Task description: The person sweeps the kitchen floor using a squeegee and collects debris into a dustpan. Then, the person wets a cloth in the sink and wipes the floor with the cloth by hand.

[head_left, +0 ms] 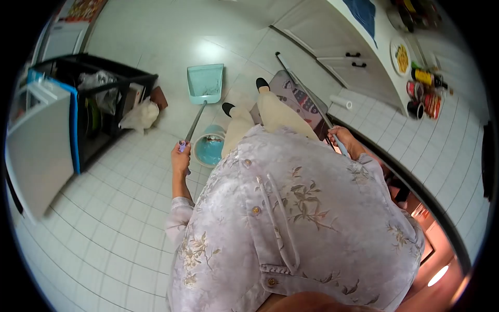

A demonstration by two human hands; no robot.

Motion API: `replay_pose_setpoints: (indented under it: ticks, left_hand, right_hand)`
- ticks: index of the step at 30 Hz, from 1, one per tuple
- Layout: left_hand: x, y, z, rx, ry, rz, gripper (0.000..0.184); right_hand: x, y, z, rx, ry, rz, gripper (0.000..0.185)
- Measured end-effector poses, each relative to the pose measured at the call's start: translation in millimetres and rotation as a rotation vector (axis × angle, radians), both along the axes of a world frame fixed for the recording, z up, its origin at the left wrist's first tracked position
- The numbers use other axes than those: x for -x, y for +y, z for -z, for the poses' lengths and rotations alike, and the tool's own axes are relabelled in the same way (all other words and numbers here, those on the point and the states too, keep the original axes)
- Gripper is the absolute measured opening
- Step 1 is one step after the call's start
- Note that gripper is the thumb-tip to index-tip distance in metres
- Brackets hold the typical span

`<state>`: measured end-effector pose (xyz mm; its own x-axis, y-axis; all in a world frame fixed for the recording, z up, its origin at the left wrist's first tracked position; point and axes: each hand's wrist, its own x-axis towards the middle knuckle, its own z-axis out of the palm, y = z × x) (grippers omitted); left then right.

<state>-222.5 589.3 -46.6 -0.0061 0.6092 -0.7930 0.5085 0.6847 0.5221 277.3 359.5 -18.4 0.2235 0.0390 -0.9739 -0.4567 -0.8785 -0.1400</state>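
My left hand (180,158) is closed around the purple-tipped end of a dustpan's grey handle. The light teal dustpan (205,83) rests on the tiled floor ahead, with dark debris visible inside it. My right hand (347,142) grips the light grey handle of a long broom (306,91). Its thin, dark-tipped head lies on the floor near the cabinets, and bristles cannot be made out. A small teal bin (209,150) stands beside my left leg, with some bits of waste inside.
A patterned mat (296,99) lies by my feet. At left stand a black shelf rack (114,78) and a white plastic bag (140,115). White cabinets (322,31) line the right, under a counter holding a plate of food (401,57) and several bottles and packets.
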Motion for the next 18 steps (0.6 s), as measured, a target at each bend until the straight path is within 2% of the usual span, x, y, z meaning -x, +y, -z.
replay_pose_setpoints:
  ticks: [1, 5, 7, 10, 12, 14, 16, 18]
  left_hand:
    - [-5, 2, 0, -0.033, -0.004, 0.026, 0.012]
    - [-32, 8, -15, -0.018, 0.051, 0.129, 0.012]
    - [-24, 12, -6, 0.002, 0.053, 0.127, 0.012]
    - [-42, 17, -16, 0.023, 0.063, 0.129, 0.011]
    - [-56, 20, -24, 0.036, 0.086, 0.163, 0.011]
    - [-66, 21, -38, 0.037, 0.109, 0.193, 0.011]
    - [-72, 21, -43, 0.062, 0.067, 0.170, 0.010]
    - [-79, 19, -47, 0.051, 0.071, 0.194, 0.011]
  right_hand:
    - [-3, -14, 4, -0.010, 0.035, 0.139, 0.009]
    - [-13, -54, 21, -0.088, 0.055, 0.348, 0.008]
    - [2, -54, 40, -0.174, -0.028, 0.651, 0.007]
    - [-18, -62, 78, -0.258, -0.014, 0.812, 0.007]
    - [-38, -80, 128, -0.282, -0.074, 0.811, 0.008]
    - [-53, -81, 150, -0.315, -0.129, 0.806, 0.010]
    - [-64, -61, 162, -0.234, -0.169, 0.987, 0.012]
    - [-78, -44, 178, -0.172, -0.190, 1.017, 0.011]
